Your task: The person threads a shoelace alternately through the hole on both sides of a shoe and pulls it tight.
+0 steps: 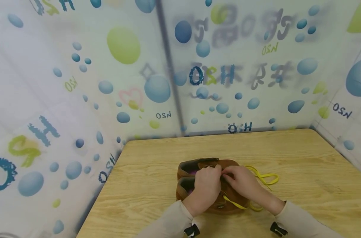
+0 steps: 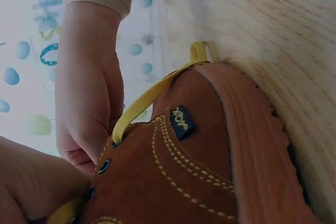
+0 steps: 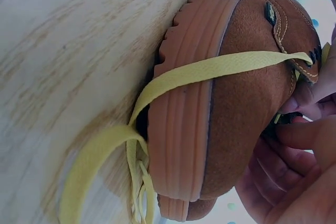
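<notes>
A pair of brown suede shoes lies side by side on the table, toes pointing right in the head view. The nearer shoe (image 1: 225,206) has a yellow shoelace (image 3: 226,66) running from its front eyelet over the toe. My left hand (image 1: 208,183) curls over the top of the nearer shoe and grips it by the eyelets. Against it, my right hand (image 1: 242,180) pinches at the lacing with thumb and forefinger; a bit of yellow shows there beside a dark piece in the right wrist view. The fingertips partly hide what they hold. Behind stands the farther shoe (image 1: 186,168).
Loops of yellow lace (image 1: 269,177) lie on the wooden table (image 1: 144,175) past the toes. Walls with a bubble print (image 1: 156,89) stand behind the table and along its sides. Each sleeve carries a black clip-like piece (image 1: 191,230) near the wrist.
</notes>
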`<state>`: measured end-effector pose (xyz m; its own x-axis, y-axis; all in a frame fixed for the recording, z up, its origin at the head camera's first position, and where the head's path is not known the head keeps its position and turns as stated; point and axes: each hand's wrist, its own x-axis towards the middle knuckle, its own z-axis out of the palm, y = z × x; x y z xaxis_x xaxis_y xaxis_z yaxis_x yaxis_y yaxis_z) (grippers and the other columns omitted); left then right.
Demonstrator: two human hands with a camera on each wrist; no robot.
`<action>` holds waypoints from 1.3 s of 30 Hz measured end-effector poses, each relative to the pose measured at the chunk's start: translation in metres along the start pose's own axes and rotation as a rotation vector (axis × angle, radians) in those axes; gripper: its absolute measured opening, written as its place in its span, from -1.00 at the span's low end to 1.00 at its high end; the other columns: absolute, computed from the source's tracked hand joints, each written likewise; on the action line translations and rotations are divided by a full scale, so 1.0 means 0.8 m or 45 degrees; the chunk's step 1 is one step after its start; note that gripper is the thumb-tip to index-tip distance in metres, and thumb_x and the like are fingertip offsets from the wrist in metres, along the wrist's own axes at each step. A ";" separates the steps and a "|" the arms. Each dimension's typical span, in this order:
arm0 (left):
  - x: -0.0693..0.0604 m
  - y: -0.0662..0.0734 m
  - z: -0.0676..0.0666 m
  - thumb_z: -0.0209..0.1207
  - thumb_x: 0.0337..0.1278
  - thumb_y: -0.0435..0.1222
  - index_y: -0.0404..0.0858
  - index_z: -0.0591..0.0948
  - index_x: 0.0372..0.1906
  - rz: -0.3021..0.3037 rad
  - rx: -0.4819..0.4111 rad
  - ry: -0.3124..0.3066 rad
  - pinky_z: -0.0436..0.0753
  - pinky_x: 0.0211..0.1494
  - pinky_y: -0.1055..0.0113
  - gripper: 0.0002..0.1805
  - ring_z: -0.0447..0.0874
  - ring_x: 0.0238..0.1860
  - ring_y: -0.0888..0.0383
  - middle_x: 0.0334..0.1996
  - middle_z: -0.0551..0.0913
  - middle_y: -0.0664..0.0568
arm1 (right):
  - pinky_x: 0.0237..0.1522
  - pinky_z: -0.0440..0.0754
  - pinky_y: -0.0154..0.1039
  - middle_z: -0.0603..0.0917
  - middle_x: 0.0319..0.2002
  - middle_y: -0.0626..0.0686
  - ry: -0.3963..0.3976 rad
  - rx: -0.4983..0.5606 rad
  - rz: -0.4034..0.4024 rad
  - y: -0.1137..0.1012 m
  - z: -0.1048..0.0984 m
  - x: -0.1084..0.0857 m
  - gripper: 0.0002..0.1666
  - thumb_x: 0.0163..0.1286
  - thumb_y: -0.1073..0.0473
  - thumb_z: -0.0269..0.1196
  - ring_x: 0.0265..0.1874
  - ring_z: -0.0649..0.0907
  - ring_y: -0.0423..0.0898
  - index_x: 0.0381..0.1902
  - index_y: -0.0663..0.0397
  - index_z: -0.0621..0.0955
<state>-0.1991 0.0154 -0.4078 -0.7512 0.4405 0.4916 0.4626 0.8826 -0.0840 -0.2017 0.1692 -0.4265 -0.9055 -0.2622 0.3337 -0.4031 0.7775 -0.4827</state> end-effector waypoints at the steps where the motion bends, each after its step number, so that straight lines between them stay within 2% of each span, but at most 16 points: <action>1: 0.000 0.000 0.001 0.43 -0.07 -0.30 -0.07 0.51 -0.56 -0.004 -0.006 -0.002 0.38 -0.74 0.40 -0.74 0.58 -0.67 0.20 -0.73 0.55 0.15 | -0.40 0.56 -0.36 0.77 -0.33 -0.10 0.002 -0.001 0.001 0.000 0.000 0.000 -0.91 0.33 0.22 0.33 -0.44 0.66 -0.25 -0.27 -0.07 0.76; 6: 0.000 0.000 0.003 0.41 -0.04 -0.31 -0.07 0.51 -0.49 0.005 -0.024 -0.003 0.39 -0.72 0.41 -0.75 0.59 -0.64 0.20 -0.70 0.59 0.15 | -0.38 0.59 -0.34 0.79 -0.32 -0.07 0.035 0.000 -0.004 0.001 0.003 -0.001 -0.91 0.30 0.24 0.34 -0.42 0.68 -0.23 -0.27 -0.03 0.76; 10: 0.000 -0.001 0.003 0.38 0.02 -0.34 -0.07 0.50 -0.44 0.066 -0.036 0.003 0.44 -0.67 0.44 -0.76 0.61 -0.62 0.23 -0.68 0.60 0.17 | -0.32 0.64 -0.29 0.79 -0.32 -0.08 0.074 -0.001 -0.010 0.002 0.005 -0.004 -0.91 0.27 0.25 0.36 -0.38 0.71 -0.18 -0.28 -0.03 0.76; 14: 0.001 -0.001 0.002 0.37 0.07 -0.33 -0.08 0.51 -0.45 0.129 -0.037 -0.022 0.50 -0.59 0.49 -0.78 0.62 -0.56 0.25 -0.61 0.62 0.18 | -0.35 0.62 -0.31 0.77 -0.36 -0.09 0.112 -0.026 -0.002 0.002 0.009 -0.010 -0.94 0.24 0.25 0.39 -0.41 0.70 -0.20 -0.32 0.00 0.75; 17: 0.002 -0.001 0.000 0.40 0.06 -0.28 -0.08 0.56 -0.47 0.166 0.033 -0.019 0.53 -0.50 0.52 -0.80 0.61 -0.53 0.27 -0.56 0.62 0.18 | -0.36 0.62 -0.33 0.77 -0.38 -0.10 0.150 -0.054 -0.018 0.001 0.013 -0.013 -0.95 0.21 0.25 0.41 -0.43 0.70 -0.21 -0.35 0.00 0.75; 21: 0.003 -0.001 0.000 0.42 0.04 -0.18 0.00 0.68 -0.51 0.160 0.216 0.006 0.50 -0.33 0.44 -0.87 0.53 -0.43 0.23 -0.50 0.59 0.20 | -0.34 0.64 -0.32 0.78 -0.36 -0.10 0.191 -0.075 -0.044 -0.001 0.016 -0.016 -0.91 0.19 0.26 0.43 -0.41 0.72 -0.19 -0.34 -0.04 0.77; 23: 0.004 -0.001 0.000 0.39 0.07 -0.13 0.06 0.73 -0.53 0.141 0.287 -0.013 0.48 -0.26 0.36 -0.88 0.48 -0.37 0.19 -0.44 0.57 0.18 | -0.34 0.64 -0.32 0.78 -0.35 -0.11 0.199 -0.085 -0.042 -0.001 0.016 -0.017 -0.90 0.19 0.26 0.43 -0.40 0.73 -0.19 -0.33 -0.05 0.77; 25: 0.005 -0.001 0.000 0.36 0.11 -0.12 0.08 0.75 -0.51 0.128 0.309 -0.054 0.48 -0.18 0.31 -0.88 0.44 -0.30 0.16 -0.36 0.56 0.16 | -0.34 0.65 -0.31 0.79 -0.35 -0.11 0.205 -0.099 -0.038 -0.002 0.016 -0.018 -0.89 0.18 0.26 0.43 -0.40 0.73 -0.19 -0.32 -0.05 0.77; 29: 0.008 -0.002 0.000 0.35 0.14 -0.12 0.07 0.77 -0.45 0.155 0.289 -0.140 0.47 -0.19 0.33 -0.90 0.39 -0.26 0.15 -0.31 0.55 0.14 | -0.33 0.67 -0.27 0.79 -0.35 -0.10 0.214 -0.119 -0.031 -0.003 0.016 -0.019 -0.88 0.18 0.25 0.44 -0.39 0.74 -0.19 -0.31 -0.05 0.78; 35: 0.009 -0.006 0.000 0.33 0.17 -0.05 0.05 0.76 -0.43 0.205 0.238 -0.217 0.45 -0.32 0.41 -0.87 0.39 -0.35 0.19 -0.39 0.55 0.15 | -0.28 0.70 -0.21 0.81 -0.31 -0.07 0.267 -0.110 -0.047 -0.001 0.021 -0.021 -0.84 0.15 0.27 0.45 -0.33 0.77 -0.15 -0.27 -0.03 0.78; 39: 0.013 -0.012 -0.004 0.22 0.30 -0.03 0.01 0.76 -0.44 0.157 0.034 -0.327 0.48 -0.39 0.45 -0.75 0.43 -0.38 0.20 -0.42 0.56 0.14 | -0.29 0.70 -0.22 0.82 -0.31 -0.08 0.317 -0.104 -0.078 0.002 0.024 -0.022 -0.83 0.12 0.26 0.47 -0.35 0.77 -0.16 -0.29 -0.04 0.79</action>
<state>-0.2096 0.0111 -0.3993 -0.7861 0.5691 0.2412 0.5479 0.8222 -0.1542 -0.1886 0.1640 -0.4485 -0.8151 -0.1689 0.5541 -0.4346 0.8107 -0.3923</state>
